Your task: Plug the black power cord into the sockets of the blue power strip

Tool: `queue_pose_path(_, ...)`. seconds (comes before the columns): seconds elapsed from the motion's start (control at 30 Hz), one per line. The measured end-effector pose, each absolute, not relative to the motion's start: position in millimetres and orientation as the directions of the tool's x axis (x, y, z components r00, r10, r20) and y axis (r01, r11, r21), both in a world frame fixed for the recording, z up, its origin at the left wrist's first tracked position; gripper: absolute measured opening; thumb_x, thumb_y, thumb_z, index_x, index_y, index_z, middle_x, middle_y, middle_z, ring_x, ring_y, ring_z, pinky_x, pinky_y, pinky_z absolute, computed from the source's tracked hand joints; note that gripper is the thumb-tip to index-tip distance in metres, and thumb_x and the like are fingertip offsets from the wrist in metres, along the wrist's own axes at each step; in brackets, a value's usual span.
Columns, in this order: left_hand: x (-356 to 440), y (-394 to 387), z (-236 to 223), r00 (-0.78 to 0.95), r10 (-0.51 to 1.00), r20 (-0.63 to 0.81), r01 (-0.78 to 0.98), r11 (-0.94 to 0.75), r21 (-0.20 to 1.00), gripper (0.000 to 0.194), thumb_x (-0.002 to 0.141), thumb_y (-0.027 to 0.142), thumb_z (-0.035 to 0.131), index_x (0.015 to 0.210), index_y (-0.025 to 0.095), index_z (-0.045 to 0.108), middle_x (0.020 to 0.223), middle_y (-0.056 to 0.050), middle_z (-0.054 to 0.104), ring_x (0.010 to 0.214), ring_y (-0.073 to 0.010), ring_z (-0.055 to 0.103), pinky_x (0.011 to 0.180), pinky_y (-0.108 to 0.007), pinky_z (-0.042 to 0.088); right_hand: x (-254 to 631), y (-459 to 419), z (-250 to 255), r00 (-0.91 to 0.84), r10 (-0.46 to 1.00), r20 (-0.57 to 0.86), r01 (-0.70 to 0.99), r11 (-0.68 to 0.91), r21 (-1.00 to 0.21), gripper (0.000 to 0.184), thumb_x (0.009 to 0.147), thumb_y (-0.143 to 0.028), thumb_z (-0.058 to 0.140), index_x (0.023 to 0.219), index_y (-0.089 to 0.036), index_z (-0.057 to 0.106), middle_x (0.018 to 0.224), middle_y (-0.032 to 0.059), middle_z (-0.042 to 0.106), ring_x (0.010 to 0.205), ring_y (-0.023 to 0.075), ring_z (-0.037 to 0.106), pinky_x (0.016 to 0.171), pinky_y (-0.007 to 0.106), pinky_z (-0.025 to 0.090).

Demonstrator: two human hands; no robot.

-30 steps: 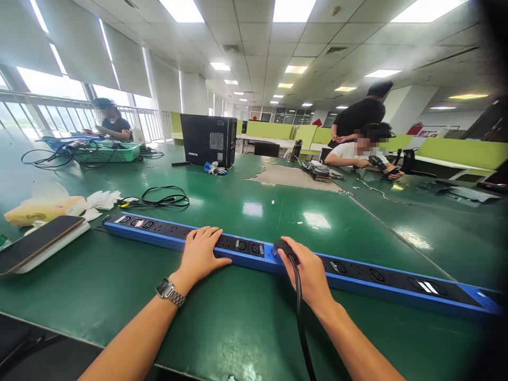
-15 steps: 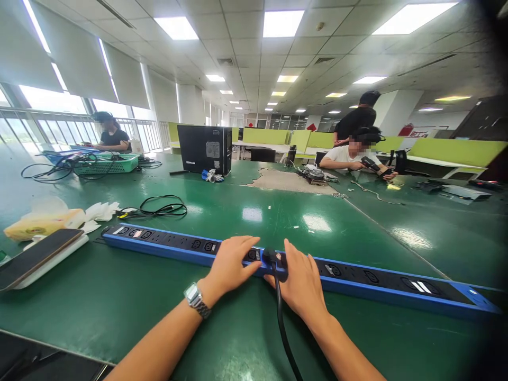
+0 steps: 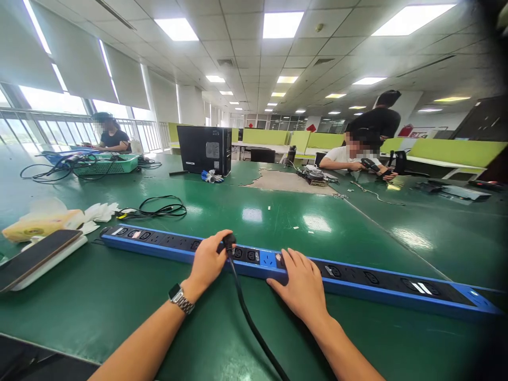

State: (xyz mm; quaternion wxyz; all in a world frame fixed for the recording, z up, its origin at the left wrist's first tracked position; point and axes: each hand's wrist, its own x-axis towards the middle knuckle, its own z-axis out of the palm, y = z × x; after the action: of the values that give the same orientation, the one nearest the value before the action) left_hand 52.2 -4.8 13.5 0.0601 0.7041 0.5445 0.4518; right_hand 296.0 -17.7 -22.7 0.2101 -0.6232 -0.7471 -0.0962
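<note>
A long blue and black power strip (image 3: pixel 357 276) lies across the green table in front of me. My left hand (image 3: pixel 207 260) pinches a black plug (image 3: pixel 229 241) between thumb and fingers, over the left-middle part of the strip. From the plug a thick black cable (image 3: pixel 251 324) runs down toward the bottom of the view. With its fingers over the top and its thumb along the near side, my right hand (image 3: pixel 304 283) grips the strip right of its middle. A blue-faced socket (image 3: pixel 268 259) shows uncovered between the hands. Whether the plug touches the strip, I cannot tell.
On the left lie a dark flat-topped object (image 3: pixel 39 256), a yellow tissue pack (image 3: pixel 43 225) and a coiled black cable (image 3: pixel 159 206). Farther back stand a green basket (image 3: pixel 107 165) and a black computer case (image 3: pixel 204 150). People work beyond the table.
The plug has left the blue-faced socket and moved left along the strip, now in my left hand. My right hand stays on the strip. A standing person behind has shifted right.
</note>
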Motion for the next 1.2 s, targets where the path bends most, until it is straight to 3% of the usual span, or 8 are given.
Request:
queue_pose_path(0.17,22.0,-9.5,9.4,0.058,0.866,0.496,0.695,-0.392,0.603,0.029,0.086,0.032,0.059,0.113,0.021,0.065,0.096,-0.004,0.075,0.081,-0.0195,0.068,0.077,-0.030,0.052,294.8,-17.2,-23.3,-0.126,0.900,0.418,0.973,0.194,-0.124,0.067,0.074,-0.045,0.065,0.132,-0.015,0.052,0.139,0.0125,0.054,0.130,0.0299,0.044,0.109,0.046,0.029)
queue_pose_path(0.33,10.9,-4.5,10.5,0.208,0.864,0.459,0.666,-0.468,0.580,0.031,0.087,0.035,0.059,0.114,0.023,0.065,0.107,-0.004,0.073,0.096,-0.0204,0.066,0.090,-0.032,0.050,294.0,-14.4,-26.3,-0.115,0.897,0.427,0.972,0.190,-0.136,0.064,0.074,-0.044,0.063,0.131,-0.017,0.052,0.137,0.0133,0.054,0.130,0.0304,0.044,0.107,0.048,0.029)
queue_pose_path(0.7,17.1,-6.6,7.5,0.244,0.858,0.453,0.803,-0.441,0.402,0.029,0.089,0.032,0.055,0.116,0.025,0.062,0.115,-0.004,0.071,0.106,-0.0217,0.064,0.099,-0.039,0.043,241.7,-17.6,2.4,-0.183,0.885,0.428,0.905,0.322,-0.278,0.059,0.080,-0.049,0.059,0.130,-0.018,0.054,0.138,0.0112,0.054,0.131,0.0308,0.042,0.110,0.052,0.027)
queue_pose_path(0.8,19.7,-10.7,6.9,0.248,0.870,0.427,0.871,-0.393,0.295,0.050,0.086,0.034,0.058,0.134,0.023,0.050,0.125,-0.008,0.066,0.124,-0.0264,0.053,0.113,-0.051,0.026,211.5,-15.0,13.3,-0.263,0.848,0.460,0.838,0.438,-0.327,0.060,0.081,-0.048,0.060,0.133,-0.019,0.053,0.138,0.0111,0.054,0.130,0.0295,0.043,0.109,0.050,0.030)
queue_pose_path(0.87,21.2,-13.0,5.0,0.210,0.874,0.437,0.929,-0.317,0.188,0.074,0.079,0.035,0.062,0.146,0.019,0.034,0.135,-0.013,0.059,0.134,-0.0331,0.041,0.115,-0.060,0.012,193.1,-10.2,16.4,-0.302,0.835,0.460,0.805,0.482,-0.346,0.061,0.079,-0.045,0.063,0.134,-0.021,0.052,0.140,0.0111,0.053,0.131,0.0300,0.042,0.109,0.050,0.030)
queue_pose_path(0.93,22.7,-14.1,2.6,0.166,0.880,0.446,0.969,-0.229,0.091,0.081,0.075,0.031,0.064,0.147,0.019,0.032,0.143,-0.017,0.050,0.139,-0.0389,0.033,0.113,-0.065,0.006,178.7,-3.8,16.0,-0.321,0.833,0.451,0.791,0.497,-0.355,0.054,0.078,-0.040,0.065,0.129,-0.024,0.057,0.139,0.0107,0.053,0.131,0.0308,0.041,0.108,0.051,0.030)
queue_pose_path(1.07,23.7,-12.7,-0.7,0.128,0.917,0.379,0.987,-0.156,0.044,0.066,0.075,0.037,0.068,0.137,0.024,0.049,0.145,-0.017,0.047,0.135,-0.0435,0.036,0.108,-0.069,0.015,166.0,6.2,16.9,-0.336,0.806,0.487,0.723,0.552,-0.415,0.025,0.084,-0.034,0.061,0.106,-0.026,0.069,0.119,0.0052,0.066,0.117,0.0260,0.051,0.104,0.047,0.034)
queue_pose_path(1.2,22.8,-10.3,-1.4,0.147,0.923,0.356,0.985,-0.171,0.037,0.085,0.065,0.057,0.076,0.138,0.024,0.048,0.145,-0.019,0.046,0.134,-0.0450,0.036,0.106,-0.069,0.020,181.6,8.4,38.0,-0.107,0.744,0.659,0.616,0.570,-0.544,0.030,0.090,-0.038,0.053,0.112,-0.022,0.065,0.109,0.0068,0.068,0.102,0.0218,0.058,0.092,0.039,0.044)
